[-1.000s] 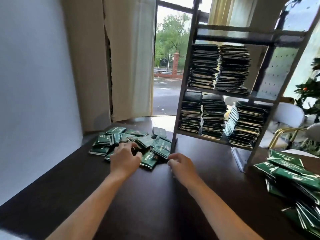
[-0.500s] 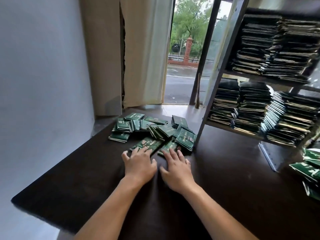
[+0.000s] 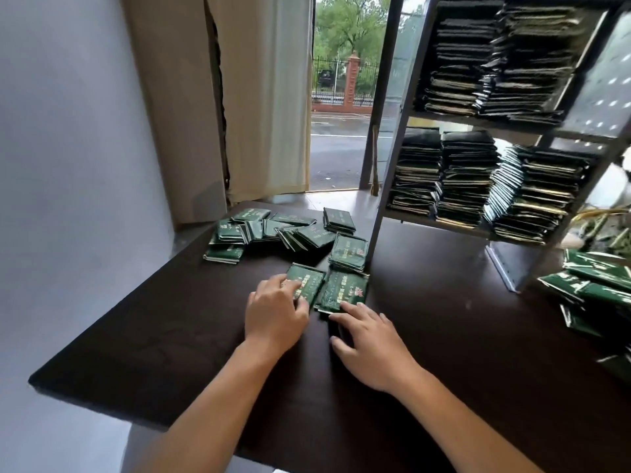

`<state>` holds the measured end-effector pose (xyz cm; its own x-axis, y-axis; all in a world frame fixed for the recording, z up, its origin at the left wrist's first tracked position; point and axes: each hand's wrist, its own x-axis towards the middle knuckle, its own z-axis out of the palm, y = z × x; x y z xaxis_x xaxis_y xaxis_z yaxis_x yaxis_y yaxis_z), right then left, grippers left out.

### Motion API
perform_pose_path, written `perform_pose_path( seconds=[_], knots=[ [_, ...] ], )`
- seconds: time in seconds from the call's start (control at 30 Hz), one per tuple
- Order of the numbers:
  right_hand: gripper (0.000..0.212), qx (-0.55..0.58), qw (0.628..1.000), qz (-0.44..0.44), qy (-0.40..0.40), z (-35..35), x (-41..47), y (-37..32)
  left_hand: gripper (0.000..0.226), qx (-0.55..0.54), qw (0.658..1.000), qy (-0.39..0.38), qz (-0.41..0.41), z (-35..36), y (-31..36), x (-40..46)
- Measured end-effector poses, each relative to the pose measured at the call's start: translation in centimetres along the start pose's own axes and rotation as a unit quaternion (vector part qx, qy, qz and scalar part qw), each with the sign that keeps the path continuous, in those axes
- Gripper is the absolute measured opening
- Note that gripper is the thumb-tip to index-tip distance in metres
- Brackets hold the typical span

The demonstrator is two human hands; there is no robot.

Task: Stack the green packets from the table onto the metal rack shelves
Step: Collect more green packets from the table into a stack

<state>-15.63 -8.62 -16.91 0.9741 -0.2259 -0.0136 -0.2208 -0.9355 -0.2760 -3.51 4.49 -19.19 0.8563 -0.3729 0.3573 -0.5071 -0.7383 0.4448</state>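
Observation:
Two green packets lie side by side on the dark table (image 3: 136, 336) just ahead of my hands. My left hand (image 3: 275, 310) rests on the left packet (image 3: 307, 283) with its fingers curled over the near edge. My right hand (image 3: 370, 339) touches the near edge of the right packet (image 3: 345, 290) with straight fingertips. Behind them a loose heap of green packets (image 3: 283, 232) spreads toward the table's far edge. The metal rack (image 3: 386, 158) stands at the right, its shelves filled with tall packet stacks (image 3: 467, 179).
Another pile of green packets (image 3: 594, 285) lies on the table at the far right, beside the rack's foot. A grey wall runs along the left; a beige curtain (image 3: 266, 97) and an open doorway lie beyond the table. The table's near-left corner is close.
Both hands have drawn two packets out of the heap toward me; they now lie apart from the pile. The view has come closer to the table and rack.

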Motion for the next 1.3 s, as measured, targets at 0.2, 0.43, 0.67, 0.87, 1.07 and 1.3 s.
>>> perform_pose_path(
  seconds=[0.2,0.43,0.67,0.87,1.07,1.3],
  knots=[
    [0.026,0.042,0.991,0.033,0.124,-1.0,-3.5,1.1,0.036,-0.123,0.991,-0.047,0.033,0.2,1.4,-0.8],
    [0.037,0.138,0.972,0.132,0.136,-1.4,-2.5,2.6,0.090,-0.249,0.958,-0.110,-0.090,-0.5,1.2,0.1],
    [0.060,0.314,0.908,0.208,0.185,-1.5,0.6,0.9,0.099,-0.265,0.948,-0.140,-0.110,-0.6,1.0,0.2],
    [0.061,0.548,0.770,0.281,0.164,-2.8,3.3,0.3,0.037,-0.263,0.956,-0.092,-0.094,-1.0,0.8,0.0],
    [0.036,0.604,0.763,0.175,0.148,-3.2,4.1,-1.3,0.033,-0.316,0.944,-0.058,-0.068,-0.4,1.5,-0.3],
    [0.023,0.563,0.809,0.125,0.111,-3.2,5.9,-1.6,0.022,-0.460,0.869,-0.093,-0.157,-0.6,0.9,0.6]
  ],
)
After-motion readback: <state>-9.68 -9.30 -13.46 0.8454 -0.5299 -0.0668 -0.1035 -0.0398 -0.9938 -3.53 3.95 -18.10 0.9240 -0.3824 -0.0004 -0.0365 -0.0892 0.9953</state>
